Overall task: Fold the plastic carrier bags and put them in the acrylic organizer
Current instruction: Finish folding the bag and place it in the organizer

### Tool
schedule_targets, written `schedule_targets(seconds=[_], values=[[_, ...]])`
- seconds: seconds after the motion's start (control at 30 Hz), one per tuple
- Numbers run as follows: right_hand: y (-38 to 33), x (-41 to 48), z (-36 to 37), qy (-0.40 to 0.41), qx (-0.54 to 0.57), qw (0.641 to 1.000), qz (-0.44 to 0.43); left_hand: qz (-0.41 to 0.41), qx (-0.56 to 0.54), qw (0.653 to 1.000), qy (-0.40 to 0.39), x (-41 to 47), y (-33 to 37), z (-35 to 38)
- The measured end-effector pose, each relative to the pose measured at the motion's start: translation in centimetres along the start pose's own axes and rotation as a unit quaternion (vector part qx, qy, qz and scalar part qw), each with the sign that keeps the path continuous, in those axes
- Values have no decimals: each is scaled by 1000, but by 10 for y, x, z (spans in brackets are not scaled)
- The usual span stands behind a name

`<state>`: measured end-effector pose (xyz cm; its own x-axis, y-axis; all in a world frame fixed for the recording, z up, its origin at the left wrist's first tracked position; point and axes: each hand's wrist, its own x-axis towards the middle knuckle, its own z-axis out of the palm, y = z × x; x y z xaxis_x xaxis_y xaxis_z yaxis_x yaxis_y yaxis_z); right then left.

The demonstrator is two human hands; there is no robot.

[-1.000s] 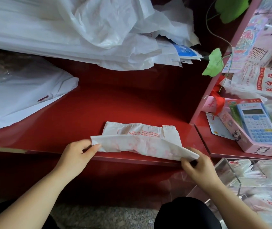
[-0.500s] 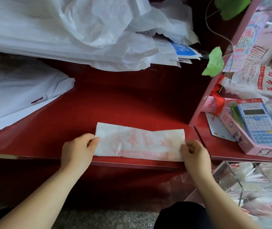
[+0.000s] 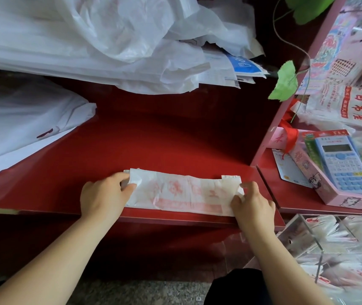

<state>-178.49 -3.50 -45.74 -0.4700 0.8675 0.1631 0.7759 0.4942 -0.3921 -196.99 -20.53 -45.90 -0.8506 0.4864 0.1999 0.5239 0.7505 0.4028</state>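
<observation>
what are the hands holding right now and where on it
Both hold the folded plastic bag on the red shelf: left hand pinches its left end, right hand its right end.

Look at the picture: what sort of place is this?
Probably a small shop counter. A packaged calculator lies on the red counter, stacks of plastic bags fill the back, and an organizer holds folded bags.

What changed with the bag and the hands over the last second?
The bag, half folded with its near flap lifted a second ago, now lies as a flat strip on the red shelf. Left hand and right hand moved onto its ends and pinch them. Loose bags, calculator, organizer unchanged.
</observation>
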Motion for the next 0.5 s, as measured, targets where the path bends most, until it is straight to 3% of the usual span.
schedule_targets(seconds=[0.1,0.2,0.27,0.3,0.4,0.5], values=[[0,0,4,7,-14,1000,-7,5,-23,998,64,-2,-4,5],[1,-1,8,23,-44,998,-28,156,-28,971,179,-10,-5,12],[1,0,9,30,-41,998,-31,259,4,957,133,-16,4,14],[1,0,8,31,-40,998,-31,264,26,961,77,-17,10,16],[1,0,8,39,-32,998,-32,105,-20,992,-72,-13,24,14],[1,-3,11,53,-5,998,-29,44,-76,992,-86,-11,28,13]])
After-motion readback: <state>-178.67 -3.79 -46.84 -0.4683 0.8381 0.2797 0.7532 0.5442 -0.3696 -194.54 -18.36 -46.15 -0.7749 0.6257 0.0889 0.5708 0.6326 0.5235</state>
